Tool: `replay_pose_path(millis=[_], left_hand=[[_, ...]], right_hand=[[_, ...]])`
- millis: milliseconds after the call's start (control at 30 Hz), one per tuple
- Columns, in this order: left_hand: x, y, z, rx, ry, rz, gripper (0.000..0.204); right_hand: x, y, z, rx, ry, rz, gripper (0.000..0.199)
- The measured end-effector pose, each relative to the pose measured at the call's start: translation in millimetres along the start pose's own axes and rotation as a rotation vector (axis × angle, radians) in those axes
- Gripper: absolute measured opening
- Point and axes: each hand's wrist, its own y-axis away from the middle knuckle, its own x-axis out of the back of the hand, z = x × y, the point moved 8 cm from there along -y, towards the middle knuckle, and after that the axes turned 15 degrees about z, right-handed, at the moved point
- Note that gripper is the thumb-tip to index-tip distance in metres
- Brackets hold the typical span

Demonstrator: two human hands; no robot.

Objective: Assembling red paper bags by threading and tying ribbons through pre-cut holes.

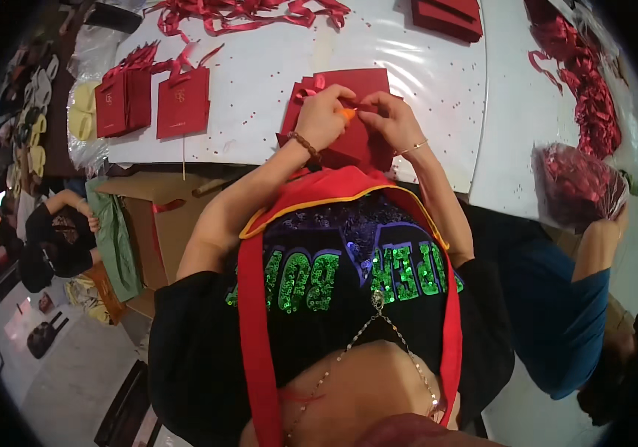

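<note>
Tabletop [274, 74], white, glossy, strewn with small red flecks; near edge curved by the lens.
Left hand [324, 113]: fingers pinched on a red ribbon [308, 91], beaded bracelet at the wrist.
Right hand [392, 119]: fingertips closed on the same ribbon end, meeting the left hand over a small orange object [348, 113], kind not discernible.
Red paper bag [348, 112]: flat on the table at centre near edge, directly beneath both hands.
Finished red bags [155, 100]: standing in a row, far left of the tabletop.
Loose red ribbons [248, 15]: tangled heap, far centre.
Stack of red flat pieces [447, 16]: far right of centre.
Ribbon heap [591, 97]: far right.
Clear sack of red items [578, 182]: right, held by another person's hand [608, 227], blue sleeve.
Cardboard box [159, 216]: below the table, left.
Seated person in black [58, 238]: far left, on pale floor [73, 372].
</note>
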Motion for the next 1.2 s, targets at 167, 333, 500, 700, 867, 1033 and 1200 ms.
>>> replay_pose_path(millis=[167, 333, 500, 700, 867, 1033, 1200], left_hand=[[-11.7, 12.9, 1.5, -0.104, -0.170, -0.060, 0.021], [-10.5, 15.6, 1.2, 0.167, 0.066, -0.161, 0.021], [4.9, 9.6, 0.0, 0.082, 0.031, -0.072, 0.022], [7.0, 12.3, -7.0, 0.219, 0.131, -0.072, 0.013], [4.3, 11.8, -7.8, 0.182, 0.090, -0.105, 0.011], [2.9, 9.7, -6.6, 0.168, 0.068, -0.128, 0.012], [3.8, 9.7, -0.2, 0.152, 0.067, -0.096, 0.017]], right_hand=[[-0.9, 15.4, 1.7, 0.064, 0.014, -0.005, 0.018], [-5.0, 16.2, 8.5, -0.079, -0.182, -0.030, 0.017], [-6.1, 9.1, 25.3, -0.221, -0.304, -0.010, 0.018], [-7.8, 7.7, 20.8, -0.183, -0.310, -0.002, 0.020], [-7.2, 10.7, 14.5, -0.072, -0.239, 0.024, 0.024], [-8.9, 8.4, 17.1, -0.066, -0.200, 0.017, 0.022], [-3.8, 9.1, 10.3, 0.011, 0.036, 0.059, 0.024]])
